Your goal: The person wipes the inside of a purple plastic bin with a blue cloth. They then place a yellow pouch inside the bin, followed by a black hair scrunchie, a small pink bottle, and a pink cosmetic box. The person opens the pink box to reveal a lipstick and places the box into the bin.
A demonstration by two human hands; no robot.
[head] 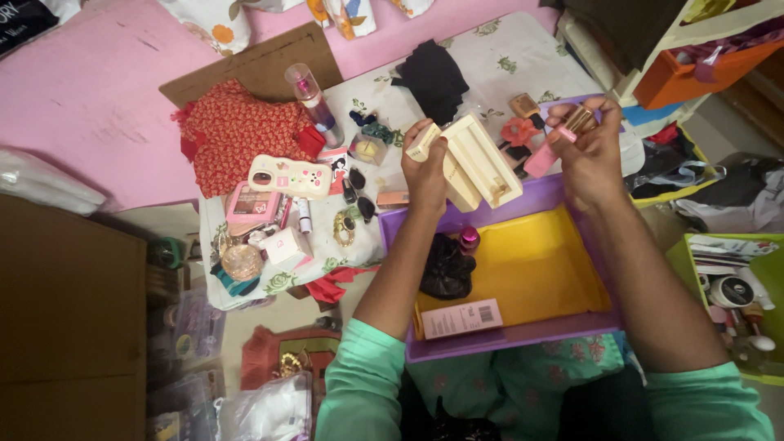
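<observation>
Your left hand [426,167] was clamped on a small cream box [422,141], touching the long cream box [482,161] whose long axis ran away from you. Your right hand [590,151] pinched a gold lipstick tube [580,119] and a pink one [545,157]. Both hovered over the purple tray [498,339], yellow inside, resting on your lap.

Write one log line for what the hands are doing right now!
left hand: holds cream box | right hand: holds pink lipstick tube | below: purple tray, yellow inside
</observation>
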